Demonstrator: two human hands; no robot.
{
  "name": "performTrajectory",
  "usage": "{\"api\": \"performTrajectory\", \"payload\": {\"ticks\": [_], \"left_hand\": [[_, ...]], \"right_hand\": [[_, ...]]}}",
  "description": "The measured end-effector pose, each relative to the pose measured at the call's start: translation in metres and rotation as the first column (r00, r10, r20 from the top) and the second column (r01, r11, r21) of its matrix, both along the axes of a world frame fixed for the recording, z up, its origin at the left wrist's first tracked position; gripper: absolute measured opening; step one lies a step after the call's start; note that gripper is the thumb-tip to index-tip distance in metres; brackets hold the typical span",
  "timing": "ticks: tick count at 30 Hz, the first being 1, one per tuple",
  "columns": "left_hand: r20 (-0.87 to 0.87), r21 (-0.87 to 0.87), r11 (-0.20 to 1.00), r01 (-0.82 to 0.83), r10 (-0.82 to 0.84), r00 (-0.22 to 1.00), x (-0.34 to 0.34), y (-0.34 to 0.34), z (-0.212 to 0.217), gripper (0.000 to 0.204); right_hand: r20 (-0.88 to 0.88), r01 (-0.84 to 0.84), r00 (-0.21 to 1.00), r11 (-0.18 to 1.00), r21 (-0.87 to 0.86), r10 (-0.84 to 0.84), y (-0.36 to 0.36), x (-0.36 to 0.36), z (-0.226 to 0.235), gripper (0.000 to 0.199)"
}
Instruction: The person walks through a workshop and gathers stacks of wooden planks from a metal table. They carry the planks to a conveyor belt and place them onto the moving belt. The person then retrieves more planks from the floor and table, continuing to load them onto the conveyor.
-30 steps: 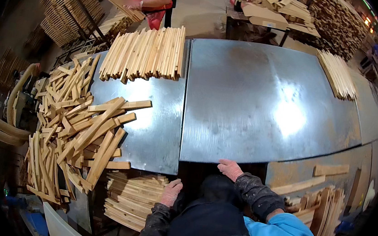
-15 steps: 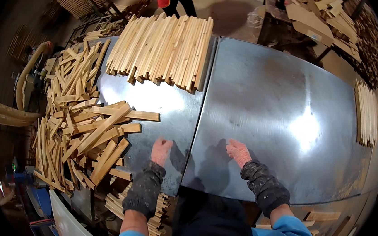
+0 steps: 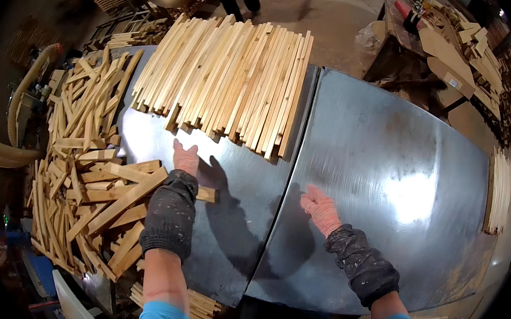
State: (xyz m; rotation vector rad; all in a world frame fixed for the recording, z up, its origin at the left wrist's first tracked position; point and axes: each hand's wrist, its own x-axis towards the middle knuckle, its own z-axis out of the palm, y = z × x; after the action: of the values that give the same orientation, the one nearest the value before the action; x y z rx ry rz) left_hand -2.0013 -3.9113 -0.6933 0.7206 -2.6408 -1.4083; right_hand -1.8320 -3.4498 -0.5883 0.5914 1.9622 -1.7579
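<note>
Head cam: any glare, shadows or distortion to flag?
Head view: bright glare patch on the metal table; both the left hand and right hand cast dark shadows on it; fisheye bends the table edges, black vignette at the rim.

I see a metal table made of two shiny sheets meeting at a seam down the middle. At its far left part lies a neat row of long wooden slats, side by side. A loose heap of wood offcuts covers the left edge. A small stack of thin sticks rests on the right edge.
</note>
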Motion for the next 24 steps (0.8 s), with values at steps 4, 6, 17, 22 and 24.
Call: {"api": "performTrajectory", "payload": {"ticks": [4, 6, 17, 22, 24], "left_hand": [[-0.014, 0.296, 0.953, -0.072, 0.079, 0.997, -0.043, -0.027, -0.027, 0.087], [-0.015, 0.272, 0.959, -0.079, 0.086, 0.996, -0.059, -0.024, -0.031, 0.059], [0.026, 0.149, 0.986, -0.071, 0.068, 0.997, -0.060, -0.009, -0.005, 0.038], [0.195, 0.015, 0.935, 0.354, -0.350, 0.916, -0.041, 0.031, 0.049, 0.051], [0.138, 0.041, 0.901, 0.432, -0.433, 0.891, -0.058, 0.041, 0.062, 0.063]], "right_hand": [[-0.072, -0.033, 0.997, 0.999, 0.023, 0.035, -0.031, -0.056, 0.015, 0.075], [-0.097, 0.010, 0.995, 1.000, -0.016, -0.012, -0.043, -0.082, 0.016, 0.079], [-0.186, -0.048, 0.979, 0.985, 0.164, 0.079, -0.055, -0.169, 0.002, 0.080], [-0.246, 0.125, 0.969, 0.917, 0.378, -0.030, 0.000, -0.192, 0.000, 0.071], [-0.198, 0.119, 0.980, 0.836, 0.536, -0.013, 0.002, -0.211, 0.012, 0.076]]}}
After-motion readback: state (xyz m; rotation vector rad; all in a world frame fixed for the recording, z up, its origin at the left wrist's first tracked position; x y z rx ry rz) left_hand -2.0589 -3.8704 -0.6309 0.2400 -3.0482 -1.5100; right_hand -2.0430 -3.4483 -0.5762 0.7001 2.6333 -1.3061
